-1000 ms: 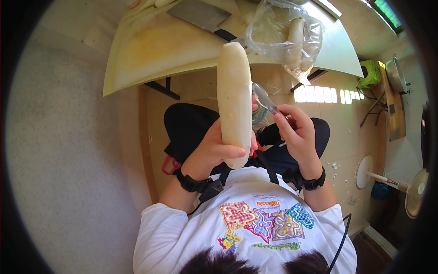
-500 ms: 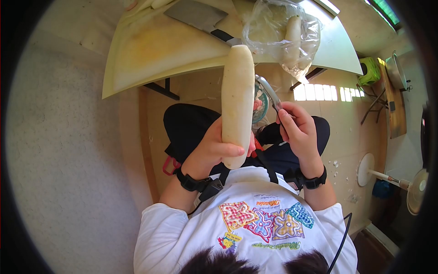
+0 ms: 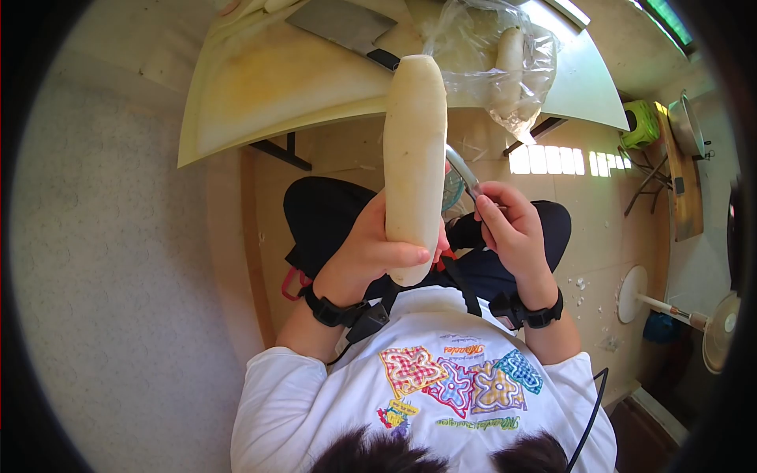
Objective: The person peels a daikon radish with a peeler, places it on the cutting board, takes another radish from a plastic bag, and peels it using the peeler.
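Note:
A long white radish (image 3: 415, 158) stands nearly upright in front of me, its lower end wrapped by the fingers of my left hand (image 3: 377, 246). My right hand (image 3: 511, 225) is closed round the handle of a metal peeler (image 3: 464, 170), just right of the radish. The peeler's head is hidden behind the radish. Below and behind them, between my knees, part of a teal basket (image 3: 453, 189) shows.
Ahead is a table (image 3: 260, 102) bearing a cleaver (image 3: 341, 30) and a clear plastic bag (image 3: 473, 55) with another radish (image 3: 509, 63) in it. A white fan (image 3: 719, 331) stands at the right. White scraps (image 3: 582, 285) lie on the floor.
The radish has risen a little and turned slightly in my left hand. The peeler has slipped further behind it, so its head no longer shows.

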Tool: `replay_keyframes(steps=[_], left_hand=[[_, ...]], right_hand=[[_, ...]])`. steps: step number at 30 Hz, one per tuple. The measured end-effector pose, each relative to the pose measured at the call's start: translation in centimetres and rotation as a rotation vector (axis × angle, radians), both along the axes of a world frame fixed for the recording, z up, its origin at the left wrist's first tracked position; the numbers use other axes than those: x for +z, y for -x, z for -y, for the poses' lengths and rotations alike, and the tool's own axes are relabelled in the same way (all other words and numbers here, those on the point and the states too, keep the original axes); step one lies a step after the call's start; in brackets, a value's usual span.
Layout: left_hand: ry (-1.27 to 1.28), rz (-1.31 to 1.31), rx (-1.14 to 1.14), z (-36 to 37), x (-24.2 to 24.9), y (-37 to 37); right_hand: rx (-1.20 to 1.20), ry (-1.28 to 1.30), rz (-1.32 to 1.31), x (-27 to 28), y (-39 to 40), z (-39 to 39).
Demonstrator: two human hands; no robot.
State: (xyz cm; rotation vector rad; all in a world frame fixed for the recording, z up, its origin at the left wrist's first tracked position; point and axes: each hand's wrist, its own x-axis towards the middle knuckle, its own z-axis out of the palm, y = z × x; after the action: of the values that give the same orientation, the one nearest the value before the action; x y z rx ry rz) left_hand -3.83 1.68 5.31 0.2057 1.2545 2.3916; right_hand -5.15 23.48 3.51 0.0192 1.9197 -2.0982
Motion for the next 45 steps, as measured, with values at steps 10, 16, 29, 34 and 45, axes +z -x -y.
replay_keyframes(steps=[10,16,29,34,45], left_hand=[[-0.016,0.016,-0.014,0.1,-0.8,-0.1],[-0.045,0.033,0.007,0.1,-0.4,-0.2],[-0.073,0.039,0.016,0.2,-0.8,-0.1],[-0.103,0.085,0.016,0.4,-0.8,-0.3],[-0.107,0.087,0.063,-0.2,-0.1,-0.2]], right_hand=[[-0.001,-0.019,-0.023,0.2,0.0,-0.1],[-0.023,-0.020,-0.014,0.0,0.0,-0.2],[-0.061,0.017,-0.048,0.0,0.0,-1.4],[0.031,-0.151,-0.176,-0.6,-0.5,-0.9],[-0.113,-0.432,-0.303,-3.8,0.3,-2.0]])
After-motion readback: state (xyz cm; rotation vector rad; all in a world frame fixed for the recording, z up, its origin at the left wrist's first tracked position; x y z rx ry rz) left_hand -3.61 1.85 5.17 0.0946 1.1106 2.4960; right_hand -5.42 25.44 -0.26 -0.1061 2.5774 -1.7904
